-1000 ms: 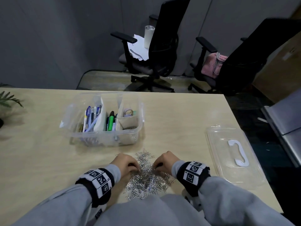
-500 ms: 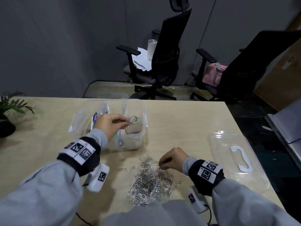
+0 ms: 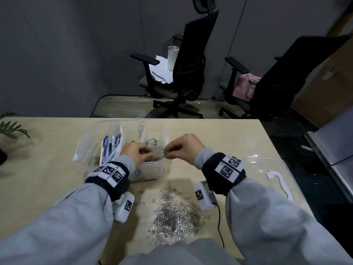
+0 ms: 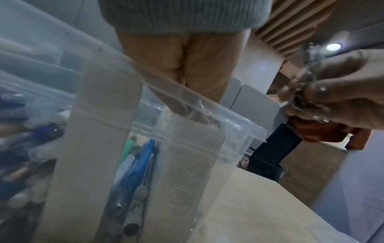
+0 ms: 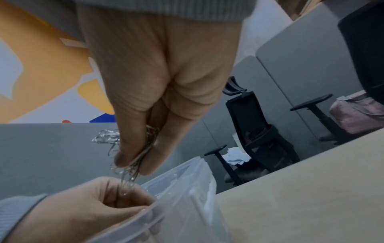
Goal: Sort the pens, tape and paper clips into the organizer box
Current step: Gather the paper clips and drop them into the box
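A clear organizer box point(image 3: 152, 170) stands mid-table, with pens point(image 3: 110, 148) in its left compartments and a tape roll point(image 3: 150, 141) at the back right. My left hand point(image 3: 140, 153) dips bunched fingertips into the front right compartment, and thin wire glints at them in the left wrist view point(image 4: 199, 108). Just right of the box rim point(image 5: 182, 180), my right hand point(image 3: 183, 148) pinches a hanging bunch of paper clips point(image 3: 165, 152) between thumb and fingers point(image 5: 133, 171). A large pile of loose paper clips point(image 3: 175, 217) lies on the table near me.
The clear lid point(image 3: 277, 178) with its white handle lies at the right, near the table edge. A plant point(image 3: 9, 129) sits at the far left. Two black office chairs point(image 3: 187, 73) point(image 3: 286, 77) stand beyond the table. A thin black cable point(image 3: 219, 226) trails beside the pile.
My right hand has risen from the pile with a bunch of clips and moved to the box. My left hand has sunk lower into the front right compartment.
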A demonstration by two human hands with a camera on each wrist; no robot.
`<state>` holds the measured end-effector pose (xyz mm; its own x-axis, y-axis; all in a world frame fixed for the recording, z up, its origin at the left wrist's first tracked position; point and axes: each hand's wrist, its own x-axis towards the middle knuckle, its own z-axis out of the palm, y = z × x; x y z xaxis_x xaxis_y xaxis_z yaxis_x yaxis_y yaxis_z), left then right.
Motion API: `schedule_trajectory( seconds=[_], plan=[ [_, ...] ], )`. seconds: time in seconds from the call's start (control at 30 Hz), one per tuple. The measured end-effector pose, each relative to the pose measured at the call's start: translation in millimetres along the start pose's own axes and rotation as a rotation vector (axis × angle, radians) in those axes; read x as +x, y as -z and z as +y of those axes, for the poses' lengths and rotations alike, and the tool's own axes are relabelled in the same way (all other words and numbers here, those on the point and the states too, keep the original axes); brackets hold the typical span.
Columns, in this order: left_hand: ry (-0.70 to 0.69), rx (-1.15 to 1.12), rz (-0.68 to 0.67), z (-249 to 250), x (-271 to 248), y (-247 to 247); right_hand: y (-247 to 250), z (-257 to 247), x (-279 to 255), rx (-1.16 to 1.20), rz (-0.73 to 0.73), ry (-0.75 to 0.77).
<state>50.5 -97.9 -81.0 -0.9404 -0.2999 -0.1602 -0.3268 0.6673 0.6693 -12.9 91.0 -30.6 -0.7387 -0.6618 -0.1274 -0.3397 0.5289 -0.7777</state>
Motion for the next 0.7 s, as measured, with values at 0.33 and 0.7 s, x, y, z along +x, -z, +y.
schedule_trajectory(
  seconds=[0.33,0.7],
  plan=[
    [-0.094,0.064,0.103,-3,-8,2,-47,-27,44,-0.517,-0.188,0.026],
    [-0.073,-0.147,0.061,-10,-1,-1,-44,-22,40,-0.552,-0.142,0.121]
  ],
)
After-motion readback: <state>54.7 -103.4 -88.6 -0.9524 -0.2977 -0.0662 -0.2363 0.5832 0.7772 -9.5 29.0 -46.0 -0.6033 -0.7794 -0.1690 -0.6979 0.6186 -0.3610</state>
